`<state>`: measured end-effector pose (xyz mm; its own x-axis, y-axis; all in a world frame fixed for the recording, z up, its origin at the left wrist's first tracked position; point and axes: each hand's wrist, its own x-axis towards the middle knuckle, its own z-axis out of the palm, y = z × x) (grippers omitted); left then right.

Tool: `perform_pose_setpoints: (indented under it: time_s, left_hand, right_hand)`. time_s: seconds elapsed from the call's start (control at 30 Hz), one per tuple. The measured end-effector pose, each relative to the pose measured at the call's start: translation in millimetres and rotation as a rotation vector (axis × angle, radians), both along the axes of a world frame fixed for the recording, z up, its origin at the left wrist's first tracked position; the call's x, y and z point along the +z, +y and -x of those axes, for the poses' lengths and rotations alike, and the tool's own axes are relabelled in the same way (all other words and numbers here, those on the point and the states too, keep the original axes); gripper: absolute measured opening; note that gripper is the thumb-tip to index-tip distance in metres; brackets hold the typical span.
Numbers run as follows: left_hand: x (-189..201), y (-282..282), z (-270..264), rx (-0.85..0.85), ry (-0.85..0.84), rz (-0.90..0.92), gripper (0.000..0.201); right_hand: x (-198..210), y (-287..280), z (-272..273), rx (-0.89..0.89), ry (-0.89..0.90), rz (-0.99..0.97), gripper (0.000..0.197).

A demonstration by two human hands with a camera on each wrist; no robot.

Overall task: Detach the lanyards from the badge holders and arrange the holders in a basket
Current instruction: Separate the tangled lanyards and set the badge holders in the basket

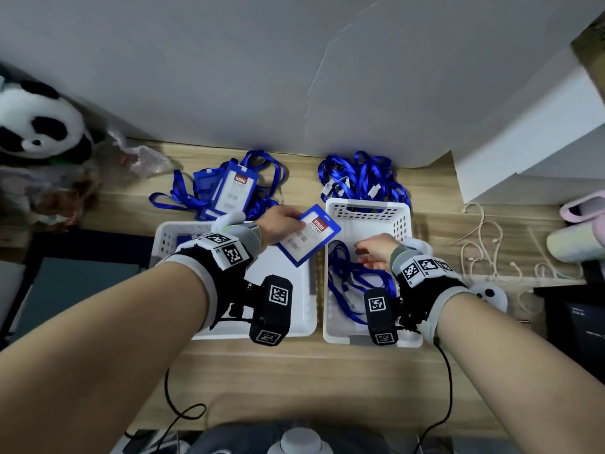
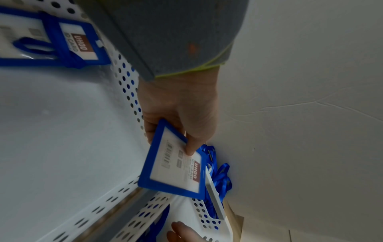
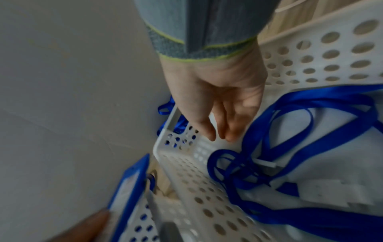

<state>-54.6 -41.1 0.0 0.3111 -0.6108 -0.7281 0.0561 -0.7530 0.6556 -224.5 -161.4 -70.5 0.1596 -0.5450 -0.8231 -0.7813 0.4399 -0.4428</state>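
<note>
My left hand pinches a blue badge holder by one short end, thumb on its clear face, and holds it tilted over the gap between two white baskets. No lanyard hangs from this holder. Other blue holders lie in the left basket by its far wall. My right hand hovers with straight, relaxed fingers and holds nothing, low inside the right basket. Loose blue lanyards lie in that basket.
Behind the left basket lies a pile of badge holders with lanyards attached. A heap of loose lanyards sits behind the right basket. A panda plush stands far left, with white cables and a white box at right.
</note>
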Motion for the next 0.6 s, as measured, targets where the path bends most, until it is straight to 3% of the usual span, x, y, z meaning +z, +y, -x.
perform_pose_setpoints:
  time_s: [0.1, 0.2, 0.27, 0.33, 0.43, 0.6]
  left_hand:
    - [1.7, 10.1, -0.8, 0.027, -0.019, -0.012, 0.029]
    - [6.1, 16.8, -1.0, 0.045, -0.031, -0.017, 0.031]
    - [8.3, 18.0, -1.1, 0.045, -0.039, -0.017, 0.032]
    - [9.8, 20.3, -0.7, 0.043, -0.045, -0.019, 0.032]
    - [10.9, 21.7, 1.5, 0.044, -0.052, -0.018, 0.033]
    - [15.9, 18.5, 7.3, 0.003, -0.048, 0.016, 0.032]
  right_hand:
    - [-9.1, 6.5, -7.7, 0.118, 0.114, 0.119, 0.019]
    - [-20.7, 11.9, -10.7, 0.212, 0.135, 0.126, 0.036]
    - [-24.8, 11.0, -10.8, 0.236, 0.153, 0.117, 0.035]
    - [-12.5, 14.6, -11.3, 0.195, 0.119, 0.104, 0.018]
    - [7.6, 12.7, -9.9, 0.056, -0.019, 0.077, 0.022]
    - [43.5, 9.8, -0.2, -0.148, -0.263, 0.037, 0.011]
